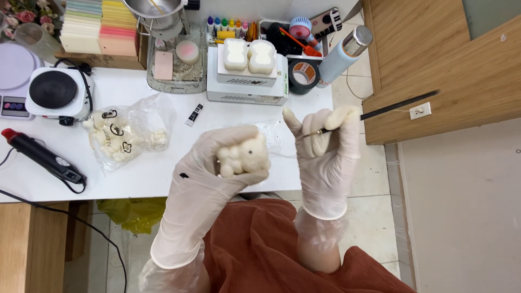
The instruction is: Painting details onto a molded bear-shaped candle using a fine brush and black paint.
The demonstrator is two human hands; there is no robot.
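My left hand (209, 173), in a pale latex glove, is closed around a small cream-coloured bear-shaped figure (244, 157) with a black dot for an eye. My right hand (328, 146), also gloved, pinches a thin black paintbrush (399, 104) whose long handle sticks out to the right; its tip points left toward the figure, a short gap away. Both hands hover over the front edge of the white table (152, 173). A rust-coloured garment (271, 249) covers my lap below.
On the table: a clear bag of cream figures (125, 135), a small black tube (194, 114), a heat gun (43, 157), a hot plate (54, 91), a scale (13, 81), a white box carrying two cream moulds (249, 59), tape roll (304, 75), a bottle (344, 51), paint bottles (228, 24).
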